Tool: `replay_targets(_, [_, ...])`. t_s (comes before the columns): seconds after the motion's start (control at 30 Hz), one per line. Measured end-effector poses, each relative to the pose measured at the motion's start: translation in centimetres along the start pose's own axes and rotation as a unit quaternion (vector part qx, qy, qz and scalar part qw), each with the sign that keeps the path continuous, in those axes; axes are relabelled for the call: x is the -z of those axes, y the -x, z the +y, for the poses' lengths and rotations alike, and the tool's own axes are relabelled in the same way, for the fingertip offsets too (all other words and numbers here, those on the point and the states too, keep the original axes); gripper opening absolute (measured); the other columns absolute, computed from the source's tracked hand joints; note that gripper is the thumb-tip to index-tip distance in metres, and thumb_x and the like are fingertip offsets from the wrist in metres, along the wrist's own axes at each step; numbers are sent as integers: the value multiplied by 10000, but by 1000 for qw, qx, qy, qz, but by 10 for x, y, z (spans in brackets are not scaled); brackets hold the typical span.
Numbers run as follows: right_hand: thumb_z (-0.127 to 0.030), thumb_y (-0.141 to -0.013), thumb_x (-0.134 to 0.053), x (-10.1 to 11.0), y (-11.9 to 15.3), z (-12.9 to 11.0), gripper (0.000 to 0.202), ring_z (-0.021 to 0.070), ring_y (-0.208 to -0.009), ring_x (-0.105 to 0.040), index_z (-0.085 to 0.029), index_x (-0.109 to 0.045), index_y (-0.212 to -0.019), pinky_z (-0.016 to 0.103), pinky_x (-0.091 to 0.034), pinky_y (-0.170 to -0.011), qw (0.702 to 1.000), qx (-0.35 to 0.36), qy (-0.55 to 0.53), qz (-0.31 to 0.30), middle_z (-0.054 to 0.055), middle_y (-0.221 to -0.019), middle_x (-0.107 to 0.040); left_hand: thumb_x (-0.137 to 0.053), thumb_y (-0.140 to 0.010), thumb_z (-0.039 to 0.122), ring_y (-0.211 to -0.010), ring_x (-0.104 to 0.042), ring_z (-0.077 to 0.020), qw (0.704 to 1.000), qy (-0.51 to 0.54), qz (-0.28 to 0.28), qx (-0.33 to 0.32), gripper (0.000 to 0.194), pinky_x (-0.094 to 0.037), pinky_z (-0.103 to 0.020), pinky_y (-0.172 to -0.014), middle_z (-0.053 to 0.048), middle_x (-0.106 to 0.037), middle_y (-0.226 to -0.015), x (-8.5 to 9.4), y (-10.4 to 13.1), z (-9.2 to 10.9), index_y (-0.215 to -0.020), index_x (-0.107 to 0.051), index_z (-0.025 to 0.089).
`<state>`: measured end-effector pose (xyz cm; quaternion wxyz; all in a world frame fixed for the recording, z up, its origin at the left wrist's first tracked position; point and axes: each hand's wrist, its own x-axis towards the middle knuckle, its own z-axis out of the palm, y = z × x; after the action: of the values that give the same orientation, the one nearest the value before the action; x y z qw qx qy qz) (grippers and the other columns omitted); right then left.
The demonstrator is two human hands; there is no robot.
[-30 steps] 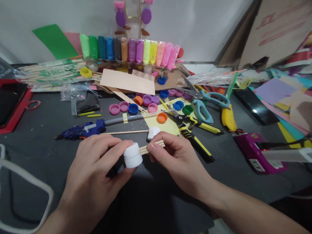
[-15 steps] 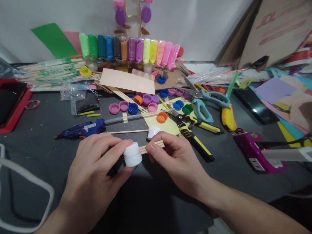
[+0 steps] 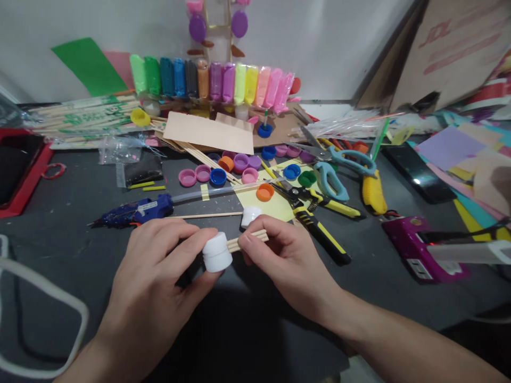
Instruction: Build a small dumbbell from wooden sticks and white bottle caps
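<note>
Between the thumb and fingers of my left hand (image 3: pixel 159 282) is a pair of white bottle caps (image 3: pixel 217 252), one against the other. My right hand (image 3: pixel 285 260) pinches a small bundle of short wooden sticks (image 3: pixel 248 241). The left ends of the sticks meet the side of the white caps; whether they are fixed there I cannot tell. Just beyond my right fingertips another white cap piece (image 3: pixel 251 217) stands on the table. A blue glue gun (image 3: pixel 136 210) lies past my left hand, with a thin wooden stick (image 3: pixel 203 215) alongside.
Beyond my hands lie several coloured bottle caps (image 3: pixel 217 176), yellow-black pliers (image 3: pixel 319 223) and light-blue scissors (image 3: pixel 333 175). A purple power adapter (image 3: pixel 419 250) sits at right, near a black phone (image 3: pixel 419 173). Packs of coloured clay (image 3: pixel 215 82) line the back. A white frame (image 3: pixel 51 290) is at lower left.
</note>
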<state>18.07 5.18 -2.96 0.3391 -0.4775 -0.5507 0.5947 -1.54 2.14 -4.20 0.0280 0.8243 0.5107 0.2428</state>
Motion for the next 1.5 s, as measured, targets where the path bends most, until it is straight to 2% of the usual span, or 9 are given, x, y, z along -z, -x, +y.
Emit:
replay_targets(0.2, [-352, -930, -575, 4, 0, 3, 260, 93, -527, -382, -186, -575, -730, 236, -267, -468, 1000, -9, 8, -20, -43, -598, -489, -602, -914, 276, -1054, -557, -259, 1000, 21, -3, 3, 231, -429, -409, -899, -68, -624, -1100, 3, 1, -1, -1140, -578, 231])
replay_targets(0.37, [-399, -957, -588, 12, 0, 2, 294, 81, -540, -384, -183, -581, -758, 234, -279, -482, 999, -21, 12, -29, -43, -653, -517, -597, -909, 255, -1082, -584, -246, 999, 54, -8, 3, 196, -441, -394, -929, -65, -672, -1116, 5, -2, -1, -1099, -563, 221])
replay_targets(0.53, [-359, -924, -635, 15, 0, 0, 257, 84, -543, -378, -177, -591, -749, 236, -275, -485, 999, -34, 26, -32, -48, -629, -497, -610, -913, 270, -1057, -599, -249, 998, 65, -22, 11, 232, -455, -415, -910, -59, -692, -1104, 7, -2, -3, -1136, -557, 235])
replay_targets(0.73, [-316, -897, -655, 16, -1, 1, 214, 87, -526, -407, -178, -602, -741, 231, -295, -474, 998, -47, 8, -42, -34, -632, -542, -629, -918, 348, -1057, -605, -265, 994, 94, -44, 15, 254, -459, -436, -896, -55, -693, -1116, 5, -1, -5, -1143, -561, 251])
replay_targets(0.87, [-278, -892, -654, 17, -1, 1, 186, 84, -521, -411, -175, -610, -743, 227, -296, -471, 998, -46, 1, -46, -37, -623, -548, -643, -909, 327, -1067, -606, -269, 994, 98, -48, 15, 259, -452, -437, -909, -53, -694, -1113, 4, -1, -5, -1142, -562, 247])
replay_targets(1.27, [-274, -882, -656, 14, 0, 4, 198, 84, -515, -426, -178, -600, -718, 230, -309, -483, 998, -43, -2, -39, -44, -605, -549, -602, -947, 373, -1051, -602, -262, 996, 73, -53, -7, 246, -440, -424, -898, -60, -701, -1082, 4, -1, -6, -1150, -570, 238])
replay_targets(1.5, [-282, -874, -653, 13, 0, 4, 196, 89, -519, -419, -182, -598, -714, 233, -304, -481, 998, -43, 1, -37, -46, -601, -540, -614, -943, 345, -1053, -596, -257, 996, 64, -58, -8, 234, -437, -418, -903, -60, -705, -1076, 4, -3, -5, -1143, -576, 230])
